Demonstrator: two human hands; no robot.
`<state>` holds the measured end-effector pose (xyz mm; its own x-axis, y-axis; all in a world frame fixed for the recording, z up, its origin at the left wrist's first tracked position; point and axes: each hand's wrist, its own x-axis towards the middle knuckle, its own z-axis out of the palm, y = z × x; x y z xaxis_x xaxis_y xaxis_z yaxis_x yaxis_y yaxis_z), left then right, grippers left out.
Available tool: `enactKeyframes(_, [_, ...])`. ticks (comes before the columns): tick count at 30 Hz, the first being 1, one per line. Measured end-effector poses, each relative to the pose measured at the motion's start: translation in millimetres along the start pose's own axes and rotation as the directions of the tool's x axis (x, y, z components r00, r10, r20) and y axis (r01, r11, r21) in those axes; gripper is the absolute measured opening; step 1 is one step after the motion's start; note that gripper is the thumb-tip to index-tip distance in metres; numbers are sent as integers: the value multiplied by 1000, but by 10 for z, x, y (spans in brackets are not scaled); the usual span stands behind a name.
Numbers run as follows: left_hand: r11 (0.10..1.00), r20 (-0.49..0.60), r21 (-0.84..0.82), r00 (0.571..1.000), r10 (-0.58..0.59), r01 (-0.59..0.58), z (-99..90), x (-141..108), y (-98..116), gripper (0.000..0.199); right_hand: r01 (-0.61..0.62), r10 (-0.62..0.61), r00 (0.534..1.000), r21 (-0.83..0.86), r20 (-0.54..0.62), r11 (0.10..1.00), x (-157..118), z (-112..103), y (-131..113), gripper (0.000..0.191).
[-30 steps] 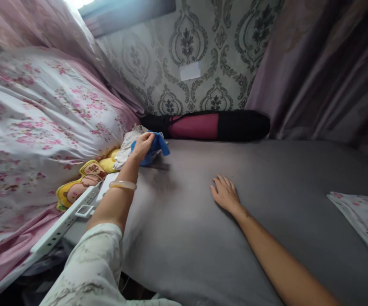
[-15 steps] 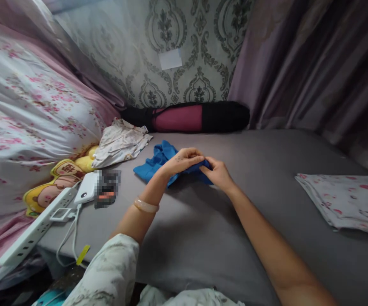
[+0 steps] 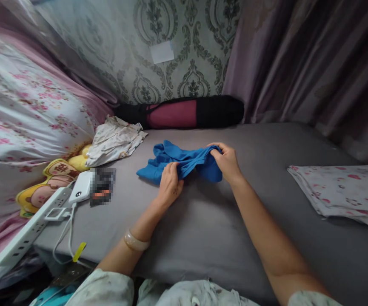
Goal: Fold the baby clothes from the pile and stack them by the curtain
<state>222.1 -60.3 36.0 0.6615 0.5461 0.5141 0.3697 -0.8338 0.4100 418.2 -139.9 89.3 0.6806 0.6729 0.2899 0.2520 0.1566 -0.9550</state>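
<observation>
A crumpled blue cloth garment [image 3: 186, 158] lies in the middle of the grey bed surface [image 3: 203, 238], its right end raised a little. My right hand [image 3: 226, 161] pinches that end between thumb and fingers, and a flap hangs below it. At the garment's near edge, my left hand [image 3: 172, 182] has its fingers curled over the fabric, with the thumb beneath. A pale bangle circles my left wrist. The garment's exact kind cannot be made out from its folds.
Left are a crumpled patterned cloth [image 3: 115, 140], a white power bank [image 3: 82, 187], a blurred-out object [image 3: 102, 187], a power strip [image 3: 32, 227] with cables and a yellow plush [image 3: 48, 187]. A folded printed cloth [image 3: 346, 187] lies right; a black-and-red roll bag [image 3: 177, 112] lies along the wall.
My hands have moved apart: the left back towards me and left, the right slightly outward and up. The blue garment is now stretched out more between them. The view has shifted slightly.
</observation>
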Motion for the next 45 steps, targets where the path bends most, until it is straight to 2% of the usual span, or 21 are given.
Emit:
enactKeyframes(2, [1000,-70,-14,998,-4,3,-64,37,-51,51,1,-1,1000,0,-28,1000,-9,-108,-164,22])
enactKeyframes(4, [997,-169,-71,985,-40,29,-207,135,-51,41,-3,4,998,3,-60,1000,-24,-258,-341,20])
enactKeyframes(7, [953,-267,-268,939,-215,141,-487,335,4,21,-24,23,998,-14,-53,1000,-47,-527,-552,18])
enactKeyframes(9, [860,-174,-439,914,-366,260,-629,470,24,17,-60,65,996,-85,61,995,-46,-703,-602,19])
enactKeyframes(11, [738,43,-553,898,-439,387,-667,583,-3,21,-101,151,956,-199,250,975,-26,-847,-568,26])
enactKeyframes(13, [630,245,-598,861,-446,496,-589,654,-71,24,-129,250,882,-304,400,944,6,-951,-473,32])
enactKeyframes(14, [589,316,-604,840,-442,537,-515,673,-110,26,-146,294,848,-340,440,929,22,-987,-416,34])
enactKeyframes(15, [559,368,-603,820,-438,569,-429,681,-147,27,-167,332,826,-365,455,916,36,-1016,-358,35])
enactKeyframes(17, [522,440,-592,789,-428,614,-252,674,-198,28,-213,390,810,-400,437,891,62,-1056,-255,38])
enactKeyframes(20, [488,488,-588,764,-423,645,-60,638,-214,30,-203,389,833,-437,393,876,105,-1097,-133,35])
enactKeyframes(23, [456,445,-621,766,-465,638,16,601,-202,30,-105,296,860,-423,415,900,161,-1114,-29,26])
enactKeyframes(26, [441,411,-634,760,-504,636,30,557,-200,32,-11,248,845,-448,474,894,208,-1098,55,26])
enactKeyframes(31, [466,428,-607,759,-490,644,14,468,-234,46,106,254,816,-565,520,818,218,-1036,96,29])
enactKeyframes(34, [405,451,-649,755,-476,644,-3,431,-274,57,148,270,788,-595,554,790,198,-998,90,36])
enactKeyframes(38, [356,478,-686,762,-437,635,-39,402,-334,65,206,253,797,-641,548,739,178,-908,103,35])
enactKeyframes(41, [379,460,-680,768,-445,627,-86,377,-379,64,247,225,815,-672,534,698,174,-812,128,32])
enactKeyframes(45, [510,427,-612,795,-430,605,-153,338,-415,48,278,199,796,-637,572,719,180,-730,156,26])
